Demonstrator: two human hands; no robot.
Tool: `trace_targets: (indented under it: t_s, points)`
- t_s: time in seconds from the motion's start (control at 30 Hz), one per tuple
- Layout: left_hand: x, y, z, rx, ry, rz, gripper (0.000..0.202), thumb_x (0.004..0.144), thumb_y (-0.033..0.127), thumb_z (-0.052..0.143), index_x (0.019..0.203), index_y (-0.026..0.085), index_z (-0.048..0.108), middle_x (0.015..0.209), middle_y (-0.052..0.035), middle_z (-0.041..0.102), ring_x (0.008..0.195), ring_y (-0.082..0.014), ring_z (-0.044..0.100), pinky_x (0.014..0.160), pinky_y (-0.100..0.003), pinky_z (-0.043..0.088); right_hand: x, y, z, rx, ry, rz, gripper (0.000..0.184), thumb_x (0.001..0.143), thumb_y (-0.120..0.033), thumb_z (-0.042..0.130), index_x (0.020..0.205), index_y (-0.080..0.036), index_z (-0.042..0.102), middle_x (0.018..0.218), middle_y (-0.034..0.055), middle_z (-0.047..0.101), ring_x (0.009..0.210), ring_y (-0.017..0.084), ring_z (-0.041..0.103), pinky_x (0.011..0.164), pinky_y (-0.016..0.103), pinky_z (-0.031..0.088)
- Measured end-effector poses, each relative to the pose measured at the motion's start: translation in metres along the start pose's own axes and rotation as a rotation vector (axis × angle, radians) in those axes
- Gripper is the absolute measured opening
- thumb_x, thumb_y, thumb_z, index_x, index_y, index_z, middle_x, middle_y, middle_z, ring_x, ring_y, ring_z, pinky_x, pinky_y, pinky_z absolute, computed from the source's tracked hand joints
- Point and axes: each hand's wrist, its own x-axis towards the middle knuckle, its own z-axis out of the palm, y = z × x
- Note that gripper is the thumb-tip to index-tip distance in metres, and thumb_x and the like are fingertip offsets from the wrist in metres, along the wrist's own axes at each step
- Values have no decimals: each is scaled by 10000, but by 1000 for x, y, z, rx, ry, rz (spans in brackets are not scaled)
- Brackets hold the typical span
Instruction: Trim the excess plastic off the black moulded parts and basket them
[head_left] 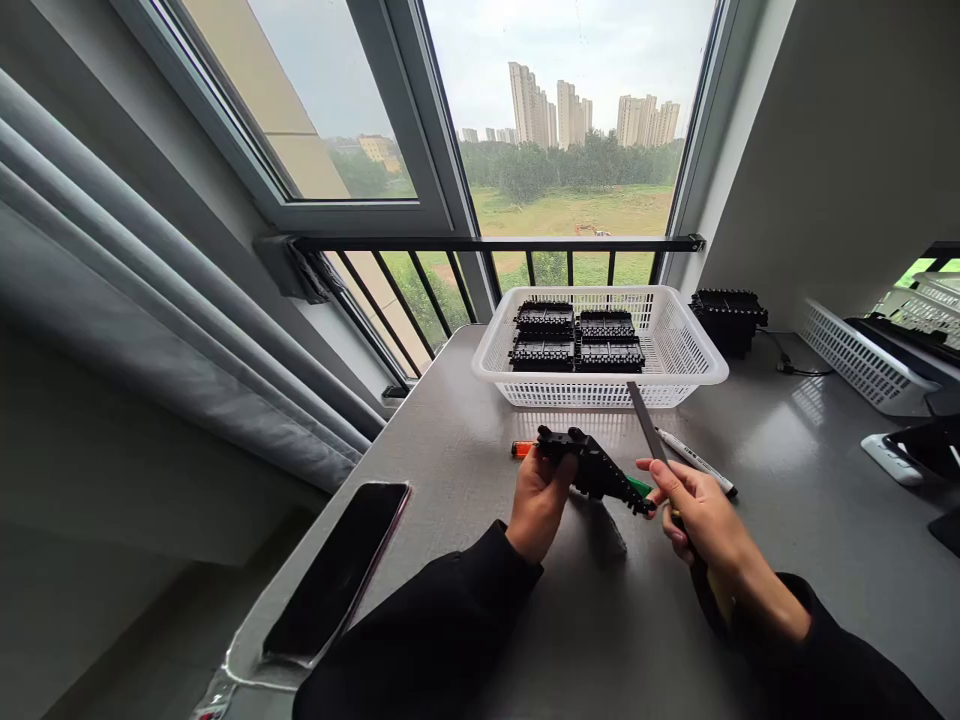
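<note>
My left hand (pixel 541 500) is closed around a black moulded plastic part (pixel 596 468) with a toothed edge, held tilted above the table. In my right hand (pixel 705 520) is a dark flat file (pixel 646 422), its blade pointing up and away toward the basket. Part of a yellow handle shows under the right palm. The right fingertips are close to the lower right end of the black part; whether they touch it I cannot tell. Behind the hands lie an orange-ended object (pixel 521 450) and a green object (pixel 639 486), both partly hidden by the part.
A white plastic basket (pixel 600 392) holding several black parts (pixel 576 338) stands at the back. More black parts (pixel 726 312) are stacked beside it. A white marker (pixel 696 460) lies right of the file, a phone (pixel 337 570) near the left edge. Another white basket (pixel 866 360) stands right.
</note>
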Motion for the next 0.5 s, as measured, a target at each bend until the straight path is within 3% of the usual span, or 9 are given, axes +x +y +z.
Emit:
trace_targets:
  t_s: [0.1,0.2,0.3,0.37,0.5]
  points:
    - [-2,-1,1,-69,-118,-37,385,714,511,751,857,194,584,819,-30,662,776,-177,611,763,-326,491,-2,-1,4,22,-160,39,575,779,-639,614,1096,-159,590,709,-9,577,335,47,385,262,182,288]
    - [-4,4,2,-57,-201,-47,398,718,541,735,839,188,596,891,-53,667,798,-180,615,778,-331,494,-5,-3,7,35,-230,61,591,759,-606,658,1143,-163,576,659,-42,534,334,34,358,275,169,276]
    - [-2,8,3,5,-146,-18,458,636,558,787,833,181,616,944,-50,647,783,-159,601,731,-283,495,-7,-5,7,58,-227,75,627,735,-583,700,1181,-163,565,529,-105,395,337,32,295,295,160,266]
    - [0,9,4,10,-71,-34,509,554,524,845,861,190,613,848,-15,635,706,-138,585,652,-251,489,-7,-7,7,89,-202,75,659,715,-566,730,1204,-161,553,493,-122,345,344,32,265,305,158,263]
    - [4,9,7,-14,-22,-216,459,513,463,873,767,167,631,692,-2,639,624,-143,586,613,-269,494,-5,-8,5,167,-92,28,705,660,-522,793,1224,-178,545,576,-100,429,365,20,268,303,160,255]
